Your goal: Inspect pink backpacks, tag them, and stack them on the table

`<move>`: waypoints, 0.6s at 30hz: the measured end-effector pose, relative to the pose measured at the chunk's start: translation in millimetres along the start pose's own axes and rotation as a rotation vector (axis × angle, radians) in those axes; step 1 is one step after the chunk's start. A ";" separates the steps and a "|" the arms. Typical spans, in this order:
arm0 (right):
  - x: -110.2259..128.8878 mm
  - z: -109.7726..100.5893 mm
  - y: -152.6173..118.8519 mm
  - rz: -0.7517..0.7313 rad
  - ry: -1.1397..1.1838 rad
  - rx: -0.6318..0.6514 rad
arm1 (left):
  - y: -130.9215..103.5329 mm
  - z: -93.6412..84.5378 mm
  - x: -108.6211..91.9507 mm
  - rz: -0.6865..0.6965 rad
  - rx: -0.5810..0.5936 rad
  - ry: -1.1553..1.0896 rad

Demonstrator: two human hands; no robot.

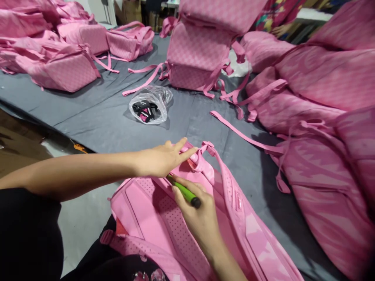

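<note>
A pink backpack (146, 210) lies across the front edge of the table and my lap, its dotted back panel and shoulder straps facing up. My left hand (159, 159) rests on the top end of the bag, fingers stretched out and spread near the strap loop. Just below it, my right hand (200, 212) is closed around a green pen-shaped tool (185, 192) with a black end. The tool's tip points at the backpack under my left hand and is partly hidden there.
An open clear plastic bag (150, 107) of small black and pink pieces sits mid-table. Pink checked bags (199, 50) stand behind it, with more bags (64, 68) at left. Pink backpacks (319, 164) are piled at right. Another person's patterned clothing (274, 17) shows at the back.
</note>
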State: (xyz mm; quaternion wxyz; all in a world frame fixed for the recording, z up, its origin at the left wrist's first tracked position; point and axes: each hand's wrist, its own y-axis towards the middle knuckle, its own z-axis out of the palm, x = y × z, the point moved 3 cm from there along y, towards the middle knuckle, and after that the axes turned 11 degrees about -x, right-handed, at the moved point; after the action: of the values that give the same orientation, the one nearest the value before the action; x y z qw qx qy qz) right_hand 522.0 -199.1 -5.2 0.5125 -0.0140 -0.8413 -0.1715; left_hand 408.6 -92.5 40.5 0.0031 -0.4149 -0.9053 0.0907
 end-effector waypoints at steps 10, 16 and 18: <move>-5.8 3.3 3.6 0.062 0.033 0.004 | 3.1 8.2 3.2 -0.028 -0.036 -0.049; -1.5 3.1 5.0 -0.043 -0.078 -0.030 | 4.0 2.8 1.8 -0.054 -0.008 -0.022; -3.4 3.4 5.4 -0.033 -0.048 -0.013 | 3.7 2.5 2.1 -0.051 -0.010 -0.032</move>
State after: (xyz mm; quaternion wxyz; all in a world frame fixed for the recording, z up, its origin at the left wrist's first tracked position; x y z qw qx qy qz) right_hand 521.7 -192.5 -8.1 0.4892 -0.0076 -0.8523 -0.1850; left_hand 409.8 -89.1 37.2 -0.0111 -0.3904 -0.9159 0.0925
